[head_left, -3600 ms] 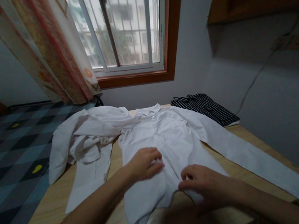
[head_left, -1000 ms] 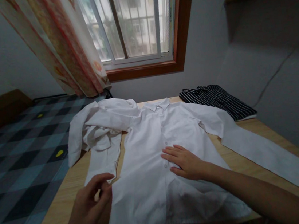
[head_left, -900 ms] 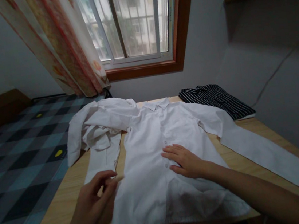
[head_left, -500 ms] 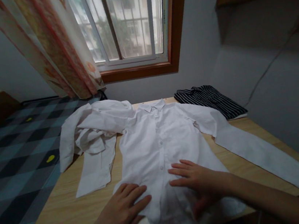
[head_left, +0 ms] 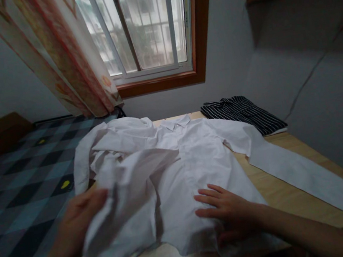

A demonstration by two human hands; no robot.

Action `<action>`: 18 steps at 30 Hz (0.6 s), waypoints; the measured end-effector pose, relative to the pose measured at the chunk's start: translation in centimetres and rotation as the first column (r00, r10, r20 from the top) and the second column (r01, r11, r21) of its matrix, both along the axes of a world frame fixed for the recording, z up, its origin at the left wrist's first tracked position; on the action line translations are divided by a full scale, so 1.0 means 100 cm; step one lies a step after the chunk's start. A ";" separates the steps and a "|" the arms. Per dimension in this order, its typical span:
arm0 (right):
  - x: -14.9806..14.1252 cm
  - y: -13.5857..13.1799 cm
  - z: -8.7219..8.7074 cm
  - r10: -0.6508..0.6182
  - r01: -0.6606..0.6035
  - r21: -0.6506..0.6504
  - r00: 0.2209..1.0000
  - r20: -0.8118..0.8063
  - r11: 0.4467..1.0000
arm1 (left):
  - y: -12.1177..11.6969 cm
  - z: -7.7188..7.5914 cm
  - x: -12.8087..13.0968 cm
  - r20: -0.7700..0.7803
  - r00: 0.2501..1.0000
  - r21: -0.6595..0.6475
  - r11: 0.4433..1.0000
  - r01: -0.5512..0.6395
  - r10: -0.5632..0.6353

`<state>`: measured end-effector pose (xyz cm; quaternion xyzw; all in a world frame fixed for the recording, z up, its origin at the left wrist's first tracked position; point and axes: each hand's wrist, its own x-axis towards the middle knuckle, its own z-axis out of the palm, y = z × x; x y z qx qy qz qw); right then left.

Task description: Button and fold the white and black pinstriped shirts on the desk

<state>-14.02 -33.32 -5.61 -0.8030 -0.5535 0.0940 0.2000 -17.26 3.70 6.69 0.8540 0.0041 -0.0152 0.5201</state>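
Note:
A white long-sleeved shirt point(head_left: 194, 159) lies front up on a wooden table point(head_left: 279, 181), collar toward the window. My right hand point(head_left: 222, 206) lies flat and open on the shirt's lower front, fingers stretched left. My left hand point(head_left: 81, 212) grips the shirt's left side point(head_left: 127, 206) and holds it lifted off the table, blurred by motion. The shirt's right sleeve point(head_left: 304, 174) stretches out toward the table's right edge. A second white garment point(head_left: 110, 141) lies bunched at the far left.
A folded black-and-white striped garment point(head_left: 245, 114) sits at the table's far right corner. A bed with a checked cover point(head_left: 16, 178) runs along the left. A curtain point(head_left: 63, 54) and a barred window point(head_left: 145, 26) stand behind; a grey wall closes the right.
My left hand went from lying flat on the shirt's hem to gripping its left side and lifting it. My right hand stayed flat on the lower front.

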 end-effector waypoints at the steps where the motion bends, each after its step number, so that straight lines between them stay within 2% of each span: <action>1: 0.000 0.000 0.000 -0.002 0.002 0.007 1.000 0.013 1.000 | -0.020 -0.001 -0.002 0.005 0.979 0.121 0.972 0.201 -0.203; 2: 0.000 0.001 -0.001 -0.005 0.004 0.017 1.000 0.027 1.000 | -0.041 -0.004 -0.005 -0.032 0.917 0.214 0.893 0.395 -0.398; 3: -0.001 0.001 -0.002 -0.010 0.008 0.031 0.999 0.042 0.999 | -0.061 -0.008 -0.008 -0.080 0.837 0.254 0.801 0.542 -0.541; 4: -0.001 0.002 -0.004 -0.019 0.016 0.055 0.998 0.059 0.998 | -0.078 -0.011 -0.011 -0.136 0.763 0.289 0.711 0.640 -0.632; 6: -0.002 0.004 -0.008 -0.045 0.032 0.136 0.994 0.095 0.990 | -0.099 -0.015 -0.014 -0.234 0.663 0.335 0.581 0.742 -0.711; 7: -0.002 0.005 -0.010 -0.064 0.042 0.194 0.992 0.112 0.980 | -0.104 -0.016 -0.012 -0.270 0.635 0.349 0.542 0.765 -0.724; 9: -0.002 0.007 -0.014 -0.097 0.051 0.320 0.987 0.130 0.946 | -0.107 -0.018 -0.002 -0.288 0.624 0.380 0.511 0.771 -0.727; 10: -0.002 0.008 -0.014 -0.103 0.049 0.373 0.987 0.126 0.927 | -0.107 -0.020 0.006 -0.258 0.646 0.413 0.522 0.746 -0.719; 12: -0.002 0.009 -0.013 -0.089 0.037 0.434 0.991 0.100 0.900 | -0.108 -0.028 0.027 -0.129 0.705 0.518 0.559 0.647 -0.697; 14: -0.001 0.010 -0.008 -0.051 0.019 0.428 0.997 0.062 0.904 | -0.111 -0.044 0.048 -0.007 0.713 0.623 0.555 0.552 -0.701; 15: -0.001 0.009 -0.005 -0.029 0.012 0.405 0.999 0.035 0.914 | -0.112 -0.055 0.057 0.016 0.699 0.667 0.528 0.525 -0.715; 18: 0.001 0.002 0.005 0.023 0.008 0.316 0.995 -0.093 0.949 | -0.107 -0.089 0.074 -0.043 0.682 0.769 0.412 0.489 -0.730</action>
